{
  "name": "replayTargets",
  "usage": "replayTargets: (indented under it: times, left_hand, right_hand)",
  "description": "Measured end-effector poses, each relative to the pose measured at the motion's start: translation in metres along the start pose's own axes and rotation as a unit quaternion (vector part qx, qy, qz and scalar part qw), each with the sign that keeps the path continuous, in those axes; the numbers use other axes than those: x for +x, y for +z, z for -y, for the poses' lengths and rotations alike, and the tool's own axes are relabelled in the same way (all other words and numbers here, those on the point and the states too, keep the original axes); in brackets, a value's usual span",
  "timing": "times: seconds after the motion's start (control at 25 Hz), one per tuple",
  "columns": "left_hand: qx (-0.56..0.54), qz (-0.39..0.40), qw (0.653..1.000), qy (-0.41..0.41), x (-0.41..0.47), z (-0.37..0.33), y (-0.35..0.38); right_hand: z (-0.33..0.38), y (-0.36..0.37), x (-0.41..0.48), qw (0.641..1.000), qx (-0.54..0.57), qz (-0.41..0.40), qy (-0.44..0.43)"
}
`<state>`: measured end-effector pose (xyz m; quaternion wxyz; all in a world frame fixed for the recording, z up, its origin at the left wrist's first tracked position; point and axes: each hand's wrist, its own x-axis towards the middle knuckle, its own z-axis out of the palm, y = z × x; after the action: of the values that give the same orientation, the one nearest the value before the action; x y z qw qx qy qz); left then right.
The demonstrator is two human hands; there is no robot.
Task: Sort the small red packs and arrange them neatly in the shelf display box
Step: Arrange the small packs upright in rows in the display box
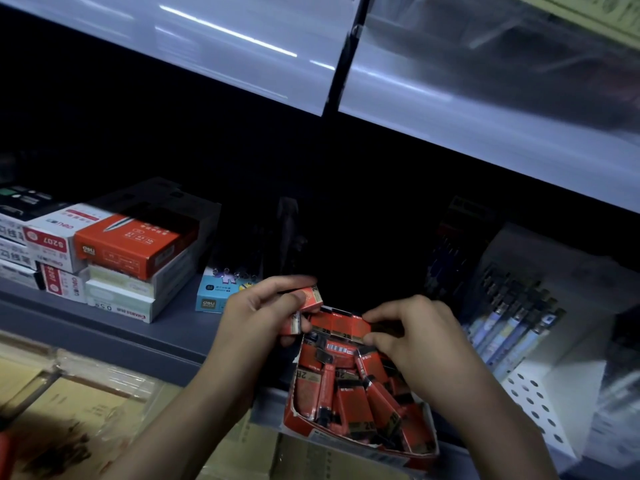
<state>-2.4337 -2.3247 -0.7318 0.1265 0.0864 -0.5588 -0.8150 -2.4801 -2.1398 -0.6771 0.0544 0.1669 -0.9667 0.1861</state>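
Your left hand (263, 310) gripped a few small red packs (310, 295) above the display box (291, 410) at the shelf's (138, 327) front edge. Your right hand (419, 337) pinched a short tidy row (341, 325) at the box's far end. Most loose packs (356, 400) lay jumbled, so I judged the sorting barely begun.

My left hand (256, 313) and right hand (415, 337) are bare; my left forearm (180, 420) and right forearm (502, 420) run bare, unsleeved, to the lower edge.
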Motion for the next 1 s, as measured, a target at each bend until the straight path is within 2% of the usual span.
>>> replayTargets:
  times: [0.6, 0.76, 0.88, 1.0]
  left_hand:
    - [-0.005, 0.006, 1.000, -0.005, -0.001, -0.001, 0.000]
    - [-0.008, 0.010, 1.000, -0.006, 0.001, 0.000, -0.002]
    - [-0.007, 0.013, 1.000, -0.006, 0.001, 0.001, -0.002]
    - [-0.004, 0.014, 1.000, -0.005, 0.001, 0.003, -0.003]
  right_hand:
    - [-0.001, -0.010, -0.005, 0.999, 0.004, 0.026, -0.020]
    - [-0.002, -0.034, -0.012, 0.998, -0.058, 0.000, -0.014]
    - [-0.001, -0.036, -0.017, 0.995, -0.098, 0.032, 0.004]
    - [0.001, -0.028, -0.020, 0.994, -0.078, 0.075, 0.012]
